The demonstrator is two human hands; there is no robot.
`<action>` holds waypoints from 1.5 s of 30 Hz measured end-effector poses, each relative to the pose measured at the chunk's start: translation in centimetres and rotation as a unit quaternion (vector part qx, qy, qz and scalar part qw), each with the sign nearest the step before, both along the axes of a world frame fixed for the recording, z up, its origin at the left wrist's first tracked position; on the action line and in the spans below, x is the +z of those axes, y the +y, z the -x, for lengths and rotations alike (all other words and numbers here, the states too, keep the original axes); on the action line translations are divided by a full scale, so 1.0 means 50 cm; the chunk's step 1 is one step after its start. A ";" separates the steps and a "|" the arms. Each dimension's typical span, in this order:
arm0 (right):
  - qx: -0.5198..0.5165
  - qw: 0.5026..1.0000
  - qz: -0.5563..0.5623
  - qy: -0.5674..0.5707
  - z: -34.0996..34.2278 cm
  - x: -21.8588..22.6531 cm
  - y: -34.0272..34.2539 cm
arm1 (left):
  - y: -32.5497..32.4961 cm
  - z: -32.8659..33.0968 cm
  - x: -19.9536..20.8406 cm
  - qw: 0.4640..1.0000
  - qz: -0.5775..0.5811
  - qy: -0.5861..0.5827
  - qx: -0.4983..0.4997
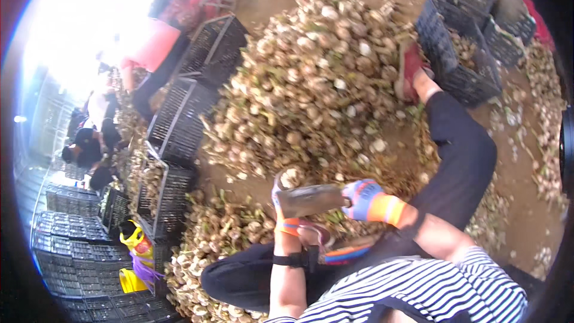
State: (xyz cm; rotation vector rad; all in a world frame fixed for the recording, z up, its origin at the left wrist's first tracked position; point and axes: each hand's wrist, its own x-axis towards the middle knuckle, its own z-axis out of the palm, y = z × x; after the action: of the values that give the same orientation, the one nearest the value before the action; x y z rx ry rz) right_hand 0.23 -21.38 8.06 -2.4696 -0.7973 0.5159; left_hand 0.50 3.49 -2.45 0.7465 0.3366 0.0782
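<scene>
My right hand (362,198), in a blue glove with an orange cuff, is closed round the handle of a broad-bladed knife (315,199). The blade points left and lies across the front of my left hand (277,198), gloved the same way. A garlic bulb (292,176) shows at the top of my left hand, which is closed on it; the blade hides part of the fingers. Just beyond both hands rises a large heap of garlic (311,84) with dry stems and some green leaves.
Black plastic crates (185,113) line the left side of the heap. More crates (457,48) stand at the far right, next to my red shoe (409,72). A yellow bag (136,242) hangs at the left by stacked crates (78,245). Other people (152,45) are at the far left.
</scene>
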 end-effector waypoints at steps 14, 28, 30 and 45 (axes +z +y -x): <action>0.093 0.994 0.050 0.004 0.014 0.045 0.024 | -0.045 0.052 0.057 0.990 -0.033 0.067 -0.123; 0.084 0.995 0.040 0.030 -0.002 -0.013 0.016 | -0.109 0.081 0.114 0.950 -0.292 0.023 -0.107; 0.088 0.994 0.055 0.042 -0.004 -0.007 0.015 | -0.125 0.087 0.136 0.910 -0.404 -0.005 -0.090; -0.150 0.923 -0.315 0.160 0.008 -0.134 0.050 | -0.103 0.082 0.167 0.994 -0.022 0.093 0.060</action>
State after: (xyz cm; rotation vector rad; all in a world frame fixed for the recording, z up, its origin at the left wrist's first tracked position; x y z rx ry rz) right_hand -0.15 -18.87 1.37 -1.7989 -0.3587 0.4445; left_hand -3.58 -1.69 5.90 0.7789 0.5597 0.1305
